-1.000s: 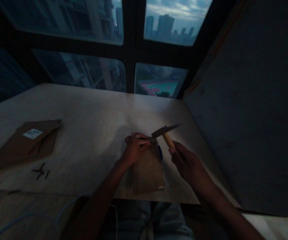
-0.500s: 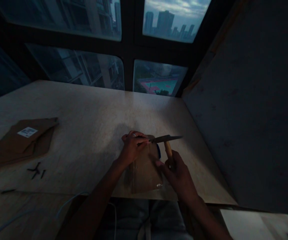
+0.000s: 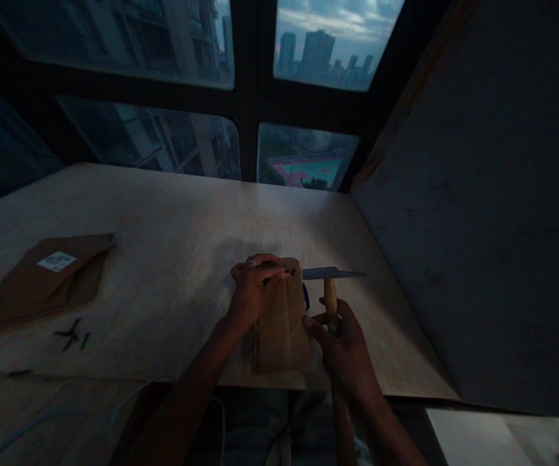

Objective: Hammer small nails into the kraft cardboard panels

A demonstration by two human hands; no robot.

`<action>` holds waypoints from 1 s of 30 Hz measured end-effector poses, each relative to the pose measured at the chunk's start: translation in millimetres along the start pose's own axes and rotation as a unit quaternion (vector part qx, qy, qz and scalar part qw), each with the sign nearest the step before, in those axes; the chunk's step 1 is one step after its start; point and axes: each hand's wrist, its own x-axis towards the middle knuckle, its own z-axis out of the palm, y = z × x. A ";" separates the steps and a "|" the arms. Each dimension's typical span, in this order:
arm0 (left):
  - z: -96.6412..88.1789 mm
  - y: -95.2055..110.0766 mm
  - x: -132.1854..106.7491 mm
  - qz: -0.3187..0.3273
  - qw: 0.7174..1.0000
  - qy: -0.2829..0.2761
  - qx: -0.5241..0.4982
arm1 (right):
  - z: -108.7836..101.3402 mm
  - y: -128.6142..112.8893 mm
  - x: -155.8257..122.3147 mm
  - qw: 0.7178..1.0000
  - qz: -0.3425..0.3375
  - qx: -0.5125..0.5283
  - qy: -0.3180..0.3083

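My left hand [image 3: 252,288], a ring on one finger, rests at the top of a folded brown cardboard piece [image 3: 284,330]. Its thumb and fingertips pinch a small dark nail [image 3: 293,272] against the cardboard; how deep the nail sits cannot be made out. In my right hand [image 3: 350,343] is a hammer [image 3: 331,294], gripped by its wooden handle. The long, thin metal head lies just right of the cardboard, apart from the nail. A dark blue rounded thing [image 3: 306,296] peeks out at the cardboard's right edge, mostly hidden.
Flat brown cardboard pieces [image 3: 78,278] with a white label lie on the left of the wooden table [image 3: 172,226]. Several dark nails [image 3: 70,334] are scattered nearer to me. A thin cable [image 3: 138,390] hangs at the front edge. A grey panel [image 3: 478,226] walls the right side; windows stand behind.
The hammer head has moved right, away from my left fingertips, and its handle is now more upright in view. My left hand stays at the cardboard's top. The view has shifted slightly.
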 end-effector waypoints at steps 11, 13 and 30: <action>19.4 9.2 -5.4 0.023 0.995 -0.082 0.044 | -27.0 6.1 12.0 0.993 0.078 0.058 -0.071; 18.2 7.9 -5.1 0.018 0.994 -0.094 0.049 | -25.6 8.7 14.2 0.992 0.079 0.064 -0.076; 20.4 -0.2 11.4 0.061 0.989 -0.131 -0.029 | -23.8 14.5 16.1 0.992 0.075 0.013 -0.099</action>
